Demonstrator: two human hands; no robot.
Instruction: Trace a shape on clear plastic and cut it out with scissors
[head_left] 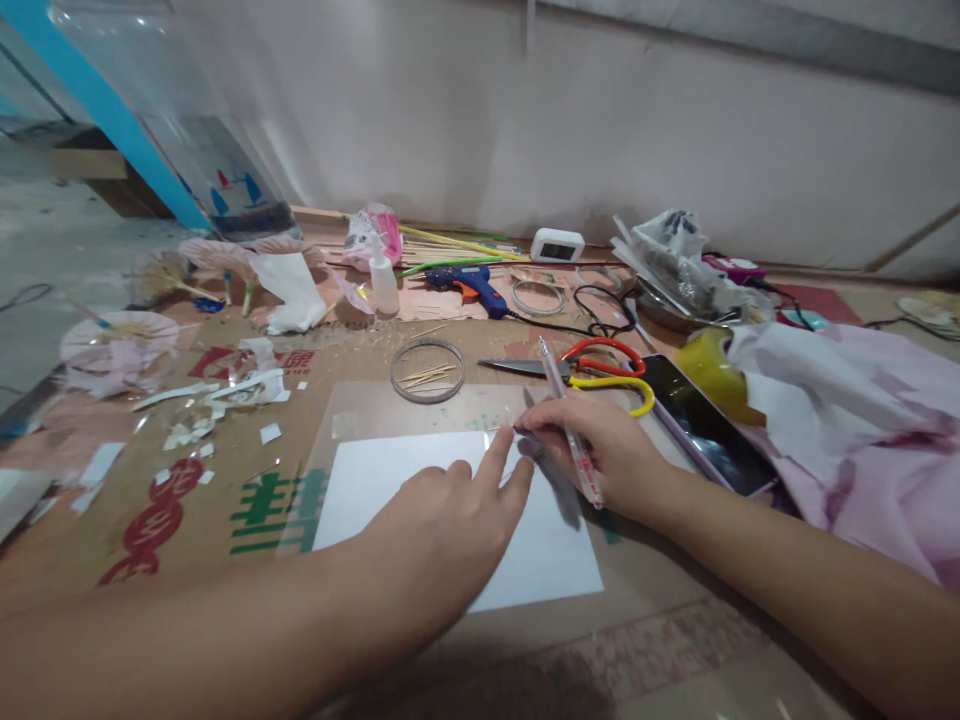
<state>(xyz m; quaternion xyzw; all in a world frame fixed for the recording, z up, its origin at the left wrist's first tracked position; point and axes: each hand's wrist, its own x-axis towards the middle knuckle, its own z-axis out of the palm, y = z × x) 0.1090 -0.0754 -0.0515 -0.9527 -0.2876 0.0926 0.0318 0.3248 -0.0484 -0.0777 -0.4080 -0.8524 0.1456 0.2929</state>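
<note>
While I leaned over the work, the head view showed my two hands close together at the far edge of a white sheet (367, 490). My left hand (457, 520) lay across that sheet, its index finger and thumb reaching out near the other hand's fingertips; I could not tell whether it pinched anything small. My right hand (592, 440) was closed around a clear pen (553, 368) with red marks, which slanted across it, one end up and away, the other toward me.

The white sheet lay on printed cardboard (360, 345), partly under my left hand. Just beyond my right hand were scissors (525, 368) with red and yellow handles, and beside them a dark-screened phone (705, 425), near a yellow tape roll (712, 370). Past the sheet, a thin ring (426, 400) lay around some small sticks (427, 377). Farther back lay a blue glue gun (472, 288), with a small bottle (385, 285) upright to its left. White paper scraps (270, 433) were scattered on my left, and pale pink cloth (877, 430) was heaped on my right.
</note>
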